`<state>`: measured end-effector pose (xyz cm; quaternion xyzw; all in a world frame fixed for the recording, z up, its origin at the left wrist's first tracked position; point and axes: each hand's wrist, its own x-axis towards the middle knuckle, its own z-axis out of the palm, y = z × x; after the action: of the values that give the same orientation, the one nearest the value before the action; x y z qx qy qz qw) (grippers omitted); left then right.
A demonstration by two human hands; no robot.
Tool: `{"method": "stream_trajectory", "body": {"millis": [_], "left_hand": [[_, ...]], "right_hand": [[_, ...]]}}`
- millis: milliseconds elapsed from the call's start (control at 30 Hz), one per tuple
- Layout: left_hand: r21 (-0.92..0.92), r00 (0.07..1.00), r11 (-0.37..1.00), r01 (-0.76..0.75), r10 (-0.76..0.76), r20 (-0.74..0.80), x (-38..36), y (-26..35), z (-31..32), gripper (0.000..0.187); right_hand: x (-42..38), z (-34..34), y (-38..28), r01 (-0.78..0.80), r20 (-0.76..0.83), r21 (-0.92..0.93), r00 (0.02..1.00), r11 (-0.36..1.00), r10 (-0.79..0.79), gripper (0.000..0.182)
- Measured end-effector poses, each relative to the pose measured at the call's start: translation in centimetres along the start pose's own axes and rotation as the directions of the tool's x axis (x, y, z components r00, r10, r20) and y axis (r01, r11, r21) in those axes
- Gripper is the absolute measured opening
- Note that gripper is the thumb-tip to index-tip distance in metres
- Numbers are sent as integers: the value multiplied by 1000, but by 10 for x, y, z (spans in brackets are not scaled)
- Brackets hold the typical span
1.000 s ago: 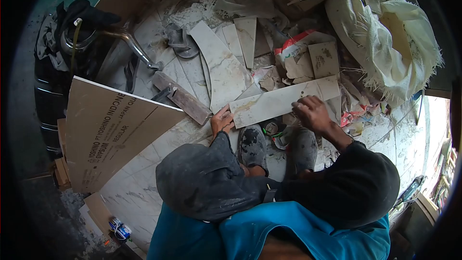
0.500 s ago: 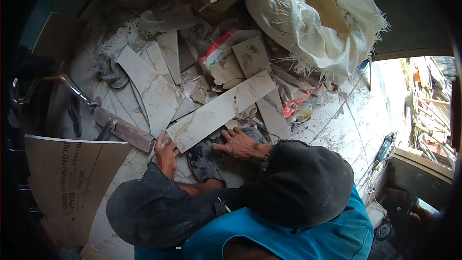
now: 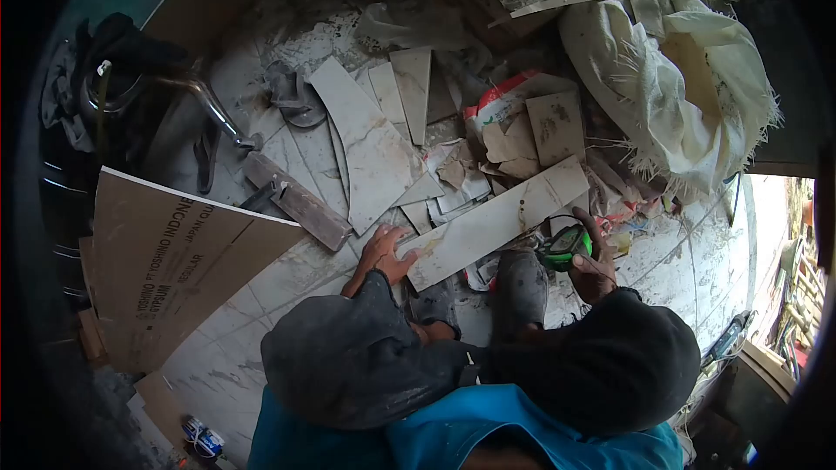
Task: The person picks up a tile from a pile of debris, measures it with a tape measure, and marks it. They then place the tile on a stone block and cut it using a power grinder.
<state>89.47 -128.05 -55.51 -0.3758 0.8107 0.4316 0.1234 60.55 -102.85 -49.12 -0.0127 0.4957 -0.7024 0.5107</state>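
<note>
A long strip of marbled tile (image 3: 501, 222) lies slantwise in front of me. My left hand (image 3: 381, 254) is at its near left end, fingers stretched out, thumb apart and at the tile's edge. My right hand (image 3: 596, 261) is closed round a green and black tape measure (image 3: 564, 245), just off the strip's right part. Between the hands, two dark shoes (image 3: 521, 283) stand below the strip. A wider cut tile (image 3: 370, 152) lies beyond the left hand, next to a dusty wooden bar (image 3: 300, 202).
A gypsum board (image 3: 187, 270) leans at the left, near a chrome metal frame (image 3: 209, 104). Torn paper and tile offcuts (image 3: 557, 126) litter the floor ahead. An open white sack (image 3: 644, 96) stands at the upper right. A power tool (image 3: 727, 337) lies at the right.
The view has shifted, so the scene sits lower and further right. My right hand has moved right from near the shoes and now holds the tape measure. My left hand's fingers have spread.
</note>
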Motion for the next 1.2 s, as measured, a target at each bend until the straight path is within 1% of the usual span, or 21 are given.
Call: {"method": "stream_trajectory", "body": {"millis": [33, 100, 133, 200, 233, 267, 300, 367, 433, 500, 567, 700, 833, 900, 967, 1000, 1067, 1100, 1133, 1167, 1200], "left_hand": [[-163, 982, 981, -108, 131, 134, 9, 21, -9, 55], [-619, 825, 743, 253, 169, 539, 31, 64, -10, 53], [-619, 824, 748, 241, 179, 538, 35, 87, -6, 53], [-773, 719, 275, 572, 286, 633, 41, 125, 5, 48], [-767, 706, 287, 574, 301, 641, 47, 128, 12, 48], [-822, 781, 231, 520, 260, 567, 58, 128, 22, 45], [-869, 843, 176, 463, 216, 493, 66, 133, 31, 42], [-871, 863, 300, 388, 214, 458, 77, 131, 42, 35], [-850, 916, 426, 311, 104, 387, 74, 132, 59, 38], [-876, 938, 441, 198, 174, 300, 69, 137, 74, 37], [-838, 937, 511, 193, 158, 312, 65, 134, 81, 34], [-790, 937, 601, 122, 192, 292, 54, 141, 85, 34], [-709, 818, 627, 324, 190, 542, 60, 137, 70, 20], [-738, 805, 571, 359, 211, 555, 66, 138, 54, 22], [-793, 840, 495, 354, 205, 503, 85, 137, 25, 22], [-789, 836, 500, 357, 206, 509, 96, 134, 17, 22], [-833, 932, 535, 141, 211, 293, 113, 129, 7, 36], [-835, 932, 531, 144, 210, 294, 110, 129, 11, 36], [-595, 953, 790, -148, 276, 129, 103, 129, 19, 53], [-219, 921, 899, -380, 389, -2, 95, 126, 27, 71], [10, 883, 883, -469, 469, 15, 90, 115, 38, 100]], "right_hand": [[2, 8, 5, -18, 1, 115, 1000, 993, 18, 94], [13, 13, 21, 25, 69, 59, 997, 998, -29, 69], [21, 18, 27, 63, 100, 1, 993, 998, -62, 67], [32, 24, 34, 169, 158, -237, 978, 957, -134, 63], [35, 22, 34, 230, 189, -411, 968, 882, -164, 62], [36, 14, 30, 253, 207, -707, 967, 660, -150, 62], [31, 15, 23, 246, 181, -718, 969, 651, -167, 62], [24, 21, 17, 265, 225, -957, 936, 119, -271, 64], [24, 31, 9, 425, 471, -882, 797, -203, -378, 66], [32, 23, 20, 537, 528, -842, 840, 56, -120, 67], [31, 22, 12, 511, 510, -859, 856, 13, 80, 69], [19, 11, 22, 461, 460, -887, 882, 16, 104, 71], [4, -1, 23, 393, 399, -915, 914, 90, 71, 76], [-8, -18, 9, 247, 262, -964, 945, 100, 193, 79], [-34, -34, -21, -31, 20, -984, 961, 176, 277, 53], [-44, -54, -27, -37, 15, -983, 962, 181, 274, 53], [-61, -100, -37, -73, -16, -949, 983, 306, 185, 48], [-66, -117, -39, -85, -33, -928, 989, 363, 147, 46], [-70, -118, -47, -89, -35, -931, 987, 355, 156, 46], [-74, -120, -56, -135, -111, -940, 989, 314, 93, 47], [-77, -120, -63, -182, -183, -943, 983, 279, 25, 49]]}}
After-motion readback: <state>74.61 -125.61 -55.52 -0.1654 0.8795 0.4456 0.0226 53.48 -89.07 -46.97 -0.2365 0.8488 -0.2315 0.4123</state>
